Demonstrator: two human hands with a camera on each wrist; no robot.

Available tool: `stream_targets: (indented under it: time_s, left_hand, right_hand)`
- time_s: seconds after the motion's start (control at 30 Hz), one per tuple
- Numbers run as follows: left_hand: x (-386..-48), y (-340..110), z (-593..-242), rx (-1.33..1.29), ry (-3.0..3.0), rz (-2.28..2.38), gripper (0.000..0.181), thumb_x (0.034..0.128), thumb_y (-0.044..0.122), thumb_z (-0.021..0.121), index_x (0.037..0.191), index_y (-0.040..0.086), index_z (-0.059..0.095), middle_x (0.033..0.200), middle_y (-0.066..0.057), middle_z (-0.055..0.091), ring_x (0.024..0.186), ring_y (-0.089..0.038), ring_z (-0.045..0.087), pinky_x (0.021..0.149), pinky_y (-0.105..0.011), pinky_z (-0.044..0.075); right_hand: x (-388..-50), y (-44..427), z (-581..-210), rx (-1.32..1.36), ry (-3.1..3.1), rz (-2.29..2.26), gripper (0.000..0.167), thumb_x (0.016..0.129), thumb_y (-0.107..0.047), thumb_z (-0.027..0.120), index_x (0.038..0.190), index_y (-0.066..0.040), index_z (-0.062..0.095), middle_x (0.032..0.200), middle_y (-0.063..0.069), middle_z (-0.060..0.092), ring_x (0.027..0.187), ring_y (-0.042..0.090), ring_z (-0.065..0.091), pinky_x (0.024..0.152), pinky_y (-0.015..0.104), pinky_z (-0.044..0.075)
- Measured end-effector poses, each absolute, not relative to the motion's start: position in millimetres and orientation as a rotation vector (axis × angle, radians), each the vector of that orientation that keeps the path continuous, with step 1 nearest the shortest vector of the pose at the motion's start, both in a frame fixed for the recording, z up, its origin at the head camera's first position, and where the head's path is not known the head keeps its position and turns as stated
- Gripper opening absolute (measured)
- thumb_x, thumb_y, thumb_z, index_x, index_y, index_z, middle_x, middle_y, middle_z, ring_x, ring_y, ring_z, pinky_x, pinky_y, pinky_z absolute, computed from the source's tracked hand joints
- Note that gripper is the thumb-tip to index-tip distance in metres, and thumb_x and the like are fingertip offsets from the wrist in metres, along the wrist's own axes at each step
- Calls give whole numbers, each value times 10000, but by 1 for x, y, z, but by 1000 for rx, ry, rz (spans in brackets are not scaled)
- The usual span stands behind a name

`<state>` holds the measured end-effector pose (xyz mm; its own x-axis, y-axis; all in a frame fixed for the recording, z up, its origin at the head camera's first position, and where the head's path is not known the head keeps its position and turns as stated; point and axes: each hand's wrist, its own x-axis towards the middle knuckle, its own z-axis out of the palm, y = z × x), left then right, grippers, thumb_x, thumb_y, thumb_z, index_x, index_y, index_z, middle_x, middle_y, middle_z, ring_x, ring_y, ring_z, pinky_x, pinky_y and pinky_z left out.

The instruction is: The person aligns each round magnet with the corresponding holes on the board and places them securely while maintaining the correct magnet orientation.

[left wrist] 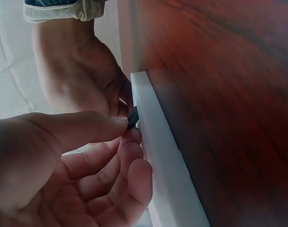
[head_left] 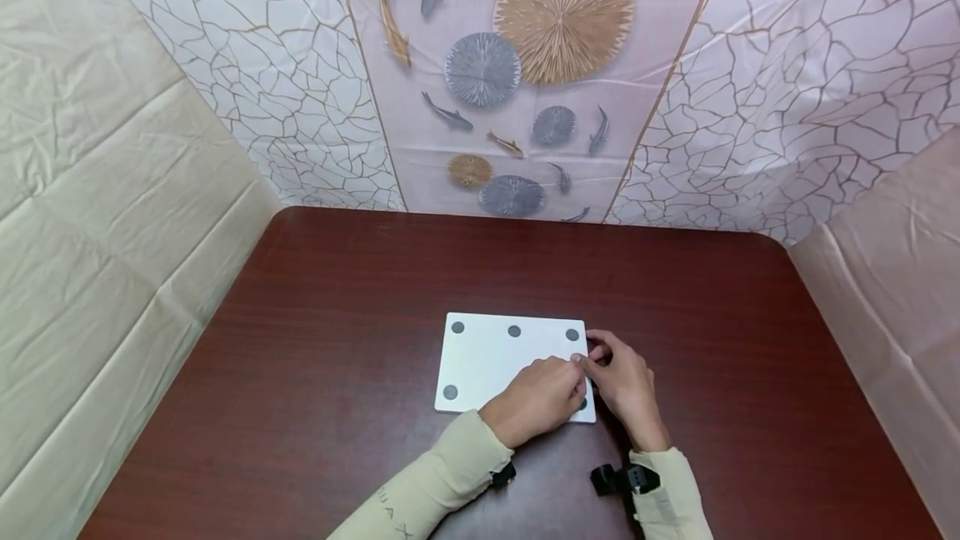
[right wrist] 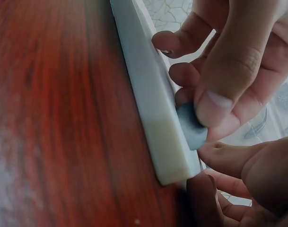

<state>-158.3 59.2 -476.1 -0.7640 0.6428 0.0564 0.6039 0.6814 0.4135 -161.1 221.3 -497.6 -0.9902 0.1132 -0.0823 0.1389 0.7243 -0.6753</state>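
A thin white board lies flat on the table, with several grey round pads along its edges. Over its near right corner, my left hand pinches one grey pad with the thumb. Both wrist views show that pad tilted up at the board's near edge. At the board's right edge is my right hand, its thumb over the top and its fingers against the side. In the right wrist view, the right thumb lies close to the pad. The left hand partly hides the corner from above.
A dark red-brown wooden table surrounds the board. Patterned cloth hangs behind its far edge, with beige cloth at the left side and more at the right. A black wrist device sits on the right sleeve.
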Motion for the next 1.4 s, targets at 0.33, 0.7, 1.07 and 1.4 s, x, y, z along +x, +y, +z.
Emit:
stream_targets:
  time_s: [0.33, 0.7, 1.07, 1.4]
  left_hand:
    - [-159, 60, -478, 1071, 2844, 613, 436, 967, 62, 650, 624, 204, 421, 565, 116, 335, 515, -37, 334, 477, -187, 263]
    - [-161, 57, -479, 1036, 2798, 644, 114, 866, 99, 793, 896, 172, 710, 622, 143, 535, 629, -33, 521, 578, -194, 412]
    - [-165, 36, -469, 870, 2913, 645, 308, 947, 261, 769, 702, 238, 584, 629, 144, 506, 577, -29, 484, 476, -238, 366]
    - [-171, 5, -462, 754, 2918, 742, 378, 1029, 400, 693, 686, 253, 640, 577, 144, 473, 523, -19, 439, 460, -231, 349]
  right_hand:
    - [-162, 221, -498, 237, 2877, -1114, 458, 988, -287, 742, 1385, -76, 652, 1058, 68, 719, 886, 256, 643, 1007, 605, 392]
    - [-163, 221, -498, 254, 2890, -1085, 447, 984, -297, 747, 1373, -93, 662, 1039, 58, 726, 907, 273, 659, 976, 593, 403]
    - [-161, 219, -500, 211, 2889, -1103, 452, 982, -288, 761, 1370, -84, 654, 1024, 47, 710, 898, 243, 636, 944, 563, 401]
    - [-162, 219, -499, 234, 2867, -1108, 481, 999, -303, 749, 1410, -84, 630, 922, 43, 669, 725, 189, 596, 841, 458, 379]
